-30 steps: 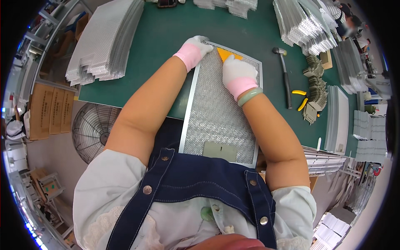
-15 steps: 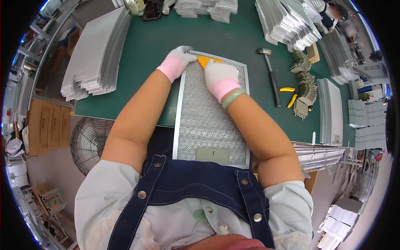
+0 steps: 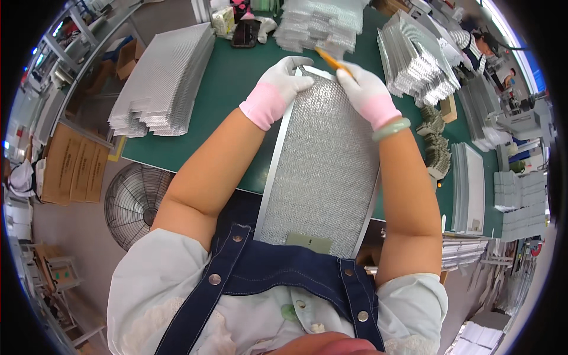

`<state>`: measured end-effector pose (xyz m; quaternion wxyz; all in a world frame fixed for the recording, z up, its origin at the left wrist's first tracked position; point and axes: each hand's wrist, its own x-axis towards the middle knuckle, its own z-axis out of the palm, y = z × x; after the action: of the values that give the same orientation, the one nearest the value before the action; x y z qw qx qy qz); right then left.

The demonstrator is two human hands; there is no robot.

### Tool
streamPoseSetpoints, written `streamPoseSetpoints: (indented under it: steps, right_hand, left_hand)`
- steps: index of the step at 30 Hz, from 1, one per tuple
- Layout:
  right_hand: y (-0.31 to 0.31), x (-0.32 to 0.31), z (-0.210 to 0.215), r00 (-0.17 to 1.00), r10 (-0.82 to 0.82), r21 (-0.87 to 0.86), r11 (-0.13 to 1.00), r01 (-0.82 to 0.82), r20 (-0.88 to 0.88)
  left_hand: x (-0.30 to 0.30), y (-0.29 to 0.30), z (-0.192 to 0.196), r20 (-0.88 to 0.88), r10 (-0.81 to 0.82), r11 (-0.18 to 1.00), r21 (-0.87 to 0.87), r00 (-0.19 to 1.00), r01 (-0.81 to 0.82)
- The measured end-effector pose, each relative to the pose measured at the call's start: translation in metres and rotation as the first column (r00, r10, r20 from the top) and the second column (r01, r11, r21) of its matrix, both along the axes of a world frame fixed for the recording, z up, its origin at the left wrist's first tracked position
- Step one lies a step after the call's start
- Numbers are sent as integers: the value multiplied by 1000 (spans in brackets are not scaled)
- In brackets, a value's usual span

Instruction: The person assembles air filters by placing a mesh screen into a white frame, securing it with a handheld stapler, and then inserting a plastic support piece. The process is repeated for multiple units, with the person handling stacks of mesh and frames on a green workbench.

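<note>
A metal mesh filter panel with a thin silver frame reaches from my apron out over the green workbench. At its far left corner my left hand, in a white glove with a pink cuff, is closed round the frame. My right hand, gloved alike, holds an orange scraper, which shows nearly edge-on above the panel's far edge. This hand lies beside the far right corner; whether it touches the frame, I cannot tell. A grey-beige plate sits at the panel's near end.
Mesh sheets are stacked at left, at the back and at right. Small beige plates form a row on the right, near framed panels. A floor fan stands at lower left. Another person is at far right.
The scraper has lifted off the panel's far end and turned edge-on, with my right hand moved right. The panel has tilted and shifted right. Hammer and pliers are now out of sight.
</note>
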<state>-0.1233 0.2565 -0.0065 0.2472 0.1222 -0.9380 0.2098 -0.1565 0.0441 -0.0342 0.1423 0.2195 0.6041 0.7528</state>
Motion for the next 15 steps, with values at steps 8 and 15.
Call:
streamPoseSetpoints:
  steps: [8, 15]
  right_hand:
    - [-18, 52, 34, 996, 81, 41, 996, -80, -32]
    - [-16, 77, 65, 994, 36, 11, 999, -35, -99]
  left_hand:
    - [39, -17, 28, -182, 95, 994, -45, 979, -104]
    - [92, -2, 29, -372, 378, 913, -3, 848, -408]
